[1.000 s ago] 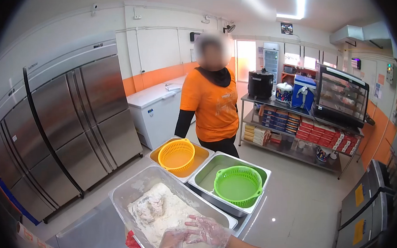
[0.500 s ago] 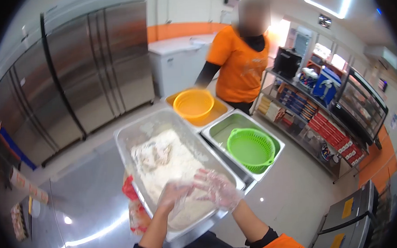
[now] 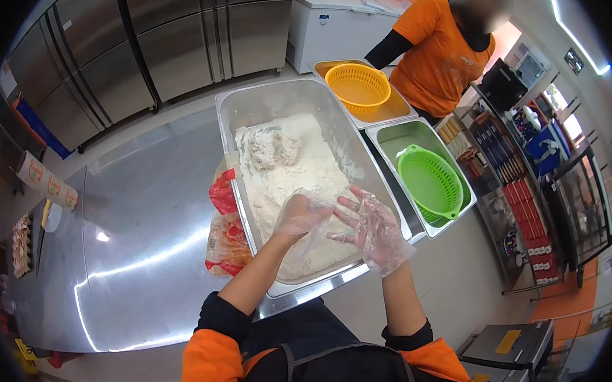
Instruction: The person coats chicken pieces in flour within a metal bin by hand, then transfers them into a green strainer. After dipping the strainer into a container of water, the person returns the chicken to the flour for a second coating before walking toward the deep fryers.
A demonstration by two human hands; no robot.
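A deep steel pan (image 3: pixel 230 125) holds white flour-like powder (image 3: pixel 298 184), with several coated lumpy pieces (image 3: pixel 272 149) toward its far left part. Over the near part of the powder are both my hands, in clear, loose plastic gloves. My left hand (image 3: pixel 303 216) is closed, fingers curled toward my right hand's fingertips; what they pinch, if anything, is hidden. My right hand (image 3: pixel 377 234) is open, palm showing and fingers spread, with powder stuck to the glove. The two hands meet or nearly touch at the fingers.
Right of the pan, steel trays hold a yellow basket (image 3: pixel 358 88) and a green basket (image 3: pixel 430 185). A co-worker in an orange shirt (image 3: pixel 437 50) stands behind them. A red-and-clear plastic bag (image 3: pixel 225 227) lies against the pan on the steel table (image 3: pixel 145 201). A printed roll (image 3: pixel 46 180) is far left.
My view has tilted down and swung left, so more of the table shows. Both hands remain close together over the powder, my right hand's fingers now spread wider.
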